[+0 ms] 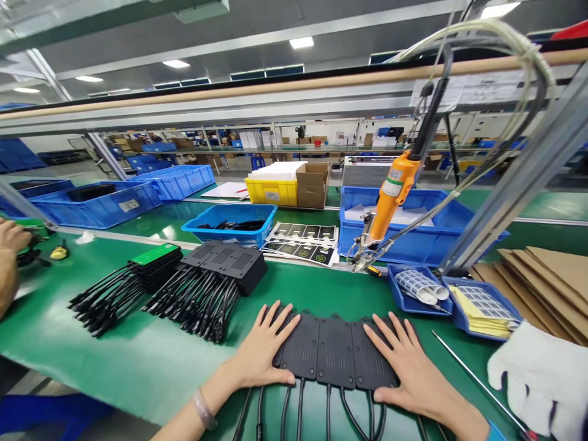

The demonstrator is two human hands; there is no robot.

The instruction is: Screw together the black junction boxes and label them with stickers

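Note:
Several flat black plastic boxes [335, 352] lie side by side in a row on the green bench, with screws at their corners and black cables running from their near ends. My left hand [264, 349] rests spread on the leftmost boxes, fingers apart. On the right end of the row lies my right hand [407, 367], also open, its thumb near the boxes' lower edge. Both hands partly cover the boxes beneath them. Farther left stand stacked black boxes [229, 262] with bundled cables, beside a stack topped by a green-faced box [156, 254].
An orange electric screwdriver [392, 190] hangs at right above small blue trays [399, 297]. A long metal rod [478, 376] and white glove [542, 373] lie at right. Printed label sheets [303, 242] and a blue basket [202, 229] sit behind. Another person's hand [11, 236] is far left.

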